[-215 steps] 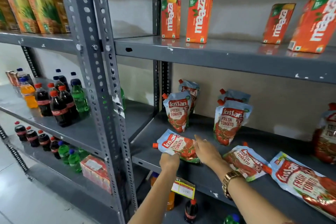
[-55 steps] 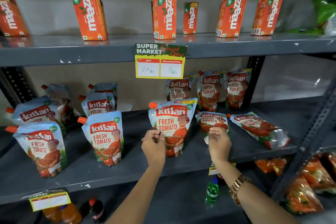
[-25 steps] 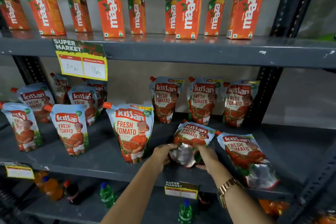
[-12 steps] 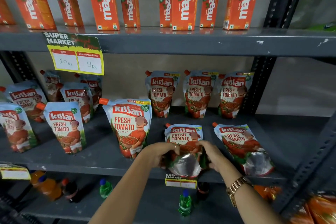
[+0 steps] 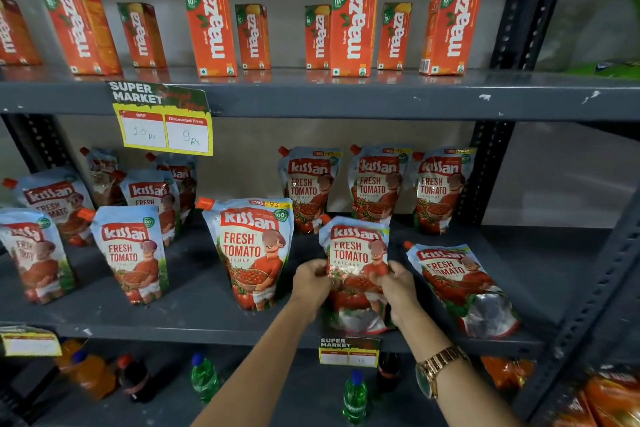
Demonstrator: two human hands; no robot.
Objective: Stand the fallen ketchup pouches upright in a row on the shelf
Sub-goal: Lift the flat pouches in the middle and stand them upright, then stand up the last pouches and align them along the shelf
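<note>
On the grey middle shelf a Kissan ketchup pouch is tilted nearly upright near the front edge. My left hand grips its left side and my right hand grips its right side. To its right one pouch lies fallen on its back, its silver base toward me. To its left a large pouch stands upright, with more upright pouches further left. Three pouches stand in a row at the back.
Orange Maaza juice cartons line the shelf above, whose edge carries a yellow price tag. A dark perforated upright bounds the bay on the right. Drink bottles stand on the shelf below, behind a small price label.
Both hands have slid up from the pouch's silver base to its middle and tipped it from leaning back to nearly upright. The camera moved slightly right.
</note>
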